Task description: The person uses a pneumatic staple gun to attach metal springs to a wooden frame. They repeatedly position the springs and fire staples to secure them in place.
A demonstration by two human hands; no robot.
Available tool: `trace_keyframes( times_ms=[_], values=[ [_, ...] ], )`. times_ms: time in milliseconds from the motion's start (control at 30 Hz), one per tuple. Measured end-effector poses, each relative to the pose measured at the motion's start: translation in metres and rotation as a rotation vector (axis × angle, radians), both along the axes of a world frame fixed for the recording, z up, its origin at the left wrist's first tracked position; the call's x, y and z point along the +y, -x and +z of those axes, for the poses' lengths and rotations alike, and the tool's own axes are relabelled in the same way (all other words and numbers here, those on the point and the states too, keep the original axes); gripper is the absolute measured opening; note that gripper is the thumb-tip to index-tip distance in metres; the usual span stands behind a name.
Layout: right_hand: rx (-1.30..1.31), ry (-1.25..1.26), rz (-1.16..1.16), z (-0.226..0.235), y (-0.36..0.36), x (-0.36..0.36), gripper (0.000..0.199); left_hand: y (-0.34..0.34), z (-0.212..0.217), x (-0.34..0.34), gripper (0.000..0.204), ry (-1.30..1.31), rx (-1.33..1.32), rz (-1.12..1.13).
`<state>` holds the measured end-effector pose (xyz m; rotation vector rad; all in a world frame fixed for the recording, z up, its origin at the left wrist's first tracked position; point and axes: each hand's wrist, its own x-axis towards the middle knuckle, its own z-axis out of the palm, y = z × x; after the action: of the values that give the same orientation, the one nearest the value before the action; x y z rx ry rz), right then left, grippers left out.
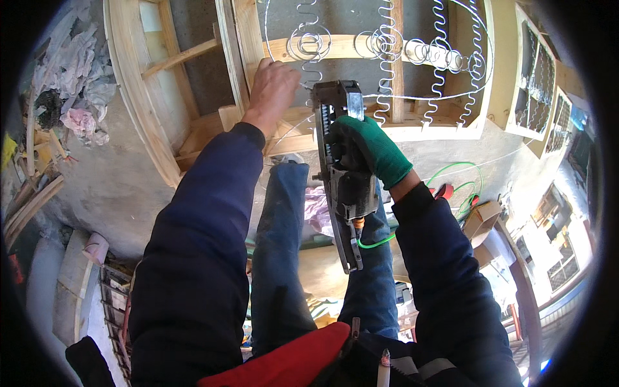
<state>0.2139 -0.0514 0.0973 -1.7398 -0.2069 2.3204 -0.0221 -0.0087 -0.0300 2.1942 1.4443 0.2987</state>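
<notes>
My left hand [274, 90], bare, is closed with its fingertips at a white wire [267, 32] beside the upright wooden bar of a sofa frame. Part of that wire is hidden behind the fingers. In a green glove, my right hand [374, 148] grips a black air nail gun [351, 187] by its handle. The gun's head rests over or just above the frame's near rail [412, 132]; contact cannot be told. Zigzag springs [385, 77] and coil springs [309, 44] span the wooden frame [242, 39] beyond both hands.
A green air hose [377, 244] runs from the gun toward a coil on the floor at right. Crumpled wrapping [74, 71] and wood scraps [32, 206] lie at left. More spring frames [535, 77] lean at right, near a cardboard box [482, 219].
</notes>
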Motion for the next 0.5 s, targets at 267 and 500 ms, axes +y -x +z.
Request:
trace_keyframes(
  times_ms=[267,500],
  values=[
    [0.005,-0.005,0.013,-0.005,-0.008,0.007,0.030,-0.002,-0.001,-0.002,0.010,-0.008,0.004,0.010],
    [-0.145,-0.073,0.149,-0.007,0.016,-0.003,0.030,-0.003,0.002,-0.006,0.005,-0.022,0.017,0.011]
  ],
)
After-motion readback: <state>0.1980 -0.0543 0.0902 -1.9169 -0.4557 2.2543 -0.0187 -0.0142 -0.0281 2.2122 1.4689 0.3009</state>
